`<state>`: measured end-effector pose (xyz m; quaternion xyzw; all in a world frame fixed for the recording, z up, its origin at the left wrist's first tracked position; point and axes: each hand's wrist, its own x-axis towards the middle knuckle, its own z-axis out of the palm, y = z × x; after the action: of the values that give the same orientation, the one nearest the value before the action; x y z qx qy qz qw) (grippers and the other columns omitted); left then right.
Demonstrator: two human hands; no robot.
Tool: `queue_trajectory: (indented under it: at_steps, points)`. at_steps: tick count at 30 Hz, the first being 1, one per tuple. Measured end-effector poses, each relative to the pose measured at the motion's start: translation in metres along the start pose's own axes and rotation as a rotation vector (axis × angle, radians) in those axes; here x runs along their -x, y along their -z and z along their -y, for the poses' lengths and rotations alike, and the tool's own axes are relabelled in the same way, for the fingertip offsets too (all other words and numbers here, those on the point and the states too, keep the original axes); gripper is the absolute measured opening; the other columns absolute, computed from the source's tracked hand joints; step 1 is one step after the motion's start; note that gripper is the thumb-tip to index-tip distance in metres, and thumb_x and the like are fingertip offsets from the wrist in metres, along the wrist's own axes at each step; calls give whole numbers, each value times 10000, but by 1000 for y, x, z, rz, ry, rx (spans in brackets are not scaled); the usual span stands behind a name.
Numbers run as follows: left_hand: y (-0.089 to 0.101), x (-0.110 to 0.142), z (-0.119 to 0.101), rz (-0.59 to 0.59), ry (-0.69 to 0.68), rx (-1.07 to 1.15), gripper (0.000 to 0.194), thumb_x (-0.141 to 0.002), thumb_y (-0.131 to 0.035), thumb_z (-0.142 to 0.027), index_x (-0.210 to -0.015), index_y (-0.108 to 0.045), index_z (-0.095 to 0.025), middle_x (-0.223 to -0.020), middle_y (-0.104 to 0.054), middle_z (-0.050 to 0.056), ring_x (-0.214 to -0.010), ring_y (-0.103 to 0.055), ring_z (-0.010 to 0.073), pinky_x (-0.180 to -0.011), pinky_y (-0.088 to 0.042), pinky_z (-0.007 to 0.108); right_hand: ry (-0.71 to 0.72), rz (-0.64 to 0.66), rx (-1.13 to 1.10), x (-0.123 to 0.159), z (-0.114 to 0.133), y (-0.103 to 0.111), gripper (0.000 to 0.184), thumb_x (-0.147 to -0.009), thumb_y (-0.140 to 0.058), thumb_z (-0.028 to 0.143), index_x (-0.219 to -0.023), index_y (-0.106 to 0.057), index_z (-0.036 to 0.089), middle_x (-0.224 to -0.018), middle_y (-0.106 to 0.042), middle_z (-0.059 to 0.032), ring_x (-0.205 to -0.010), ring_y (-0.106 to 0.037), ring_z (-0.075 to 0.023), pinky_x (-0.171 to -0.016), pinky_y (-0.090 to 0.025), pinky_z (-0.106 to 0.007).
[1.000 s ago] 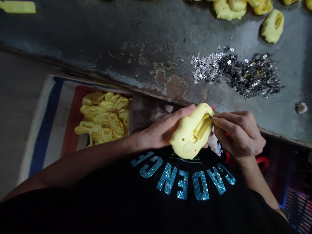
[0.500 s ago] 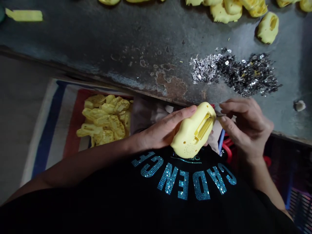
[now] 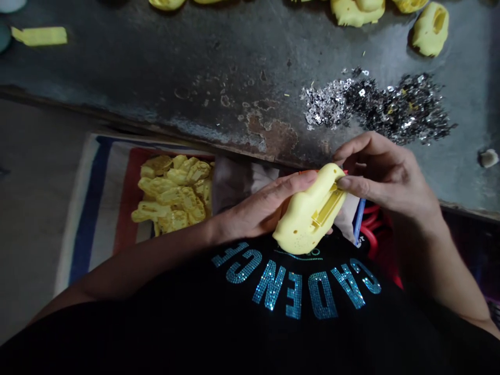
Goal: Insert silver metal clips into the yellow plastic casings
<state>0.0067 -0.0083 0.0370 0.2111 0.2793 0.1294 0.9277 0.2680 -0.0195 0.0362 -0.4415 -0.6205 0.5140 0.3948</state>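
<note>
My left hand (image 3: 269,203) is closed round a yellow plastic shell (image 3: 300,224), thumb along its upper edge and the other fingers behind it. The shell is tilted, with a long rectangular recess facing up, a few round holes and a patch of tiny holes at its lower end. At the recess's upper end is my right hand (image 3: 385,174), its thumb tip against the shell and the fingers curled above. Anything pinched there is too small or hidden to make out. Beyond the right hand, a pile of small shiny metal pieces (image 3: 375,107) lies on the worn metal table (image 3: 148,78).
Several yellow shells (image 3: 357,13) lie along the table's far side, with one shell (image 3: 430,28) apart at right. A yellow strip (image 3: 41,36) is at far left. Below the table edge, several yellow parts (image 3: 174,192) are heaped on a striped sheet (image 3: 88,208). A whitish lump (image 3: 488,158) sits at right.
My right hand has moved left onto the shell's upper end, its thumb now at the recess. The left hand and shell have stayed nearly still. The view has shifted slightly.
</note>
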Motion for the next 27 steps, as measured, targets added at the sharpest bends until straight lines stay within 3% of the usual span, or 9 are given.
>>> queue_trajectory:
  at_steps: [3, 8, 12, 17, 19, 22, 27]
  points:
    - [0, -3, 0, -44, 20, -17, 742, -1112, -740, -692, -1638, -725, -169, -1228, -922, 149, -889, -859, 260, -811, -674, 331, 3, -13, 5, -2, -4, -2, 271, -1031, -957, 443, -1184, -808, 276, -1053, -823, -9, -804, -755, -167, -668, -649, -293]
    - [-4, -3, -3, -57, 7, 8, 740, -1165, -671, -646, -1723, -639, -162, -1328, -904, 191, -1051, -887, 298, -944, -711, 380, 26, -49, 12, 0, -9, 2, 244, -1043, -949, 436, -1228, -847, 312, -1123, -879, -11, -924, -823, -199, -785, -695, -340]
    - [-7, -4, -4, -91, -59, 10, 559, -1230, -580, -531, -1664, -672, -190, -1237, -905, 158, -981, -870, 249, -899, -710, 341, -27, -10, 96, 0, 4, 5, 294, -990, -995, 469, -1223, -886, 324, -1091, -890, -2, -864, -802, -204, -729, -650, -344]
    - [-2, -5, 2, -180, -189, -83, 466, -1082, -873, -523, -1435, -789, -230, -1164, -874, 76, -963, -826, 207, -854, -682, 275, 71, -10, 350, -3, 18, 1, 223, -1005, -946, 426, -1147, -868, 272, -996, -852, -9, -802, -750, -191, -705, -596, -336]
    - [4, -2, 3, -157, -259, -167, 523, -1056, -901, -611, -1413, -825, -237, -1133, -857, 55, -962, -796, 184, -839, -650, 238, 146, -61, 458, -1, 15, -3, 203, -1002, -931, 410, -1115, -846, 264, -986, -841, -16, -792, -735, -191, -708, -595, -341]
    - [13, 7, 3, -126, -296, -322, 646, -1073, -839, -719, -1540, -820, -274, -1173, -854, 64, -925, -750, 165, -760, -575, 210, 263, -197, 520, 6, 2, -11, 193, -1016, -913, 411, -1109, -812, 275, -955, -824, -14, -764, -722, -194, -693, -605, -346]
    - [21, 20, -1, -134, -215, -497, 724, -1050, -883, -626, -1696, -739, -335, -969, -774, 23, -766, -636, 154, -662, -468, 240, 417, -370, 530, 17, -17, -27, 202, -1024, -878, 282, -1200, -779, 283, -1002, -818, -13, -770, -734, -181, -695, -622, -326]
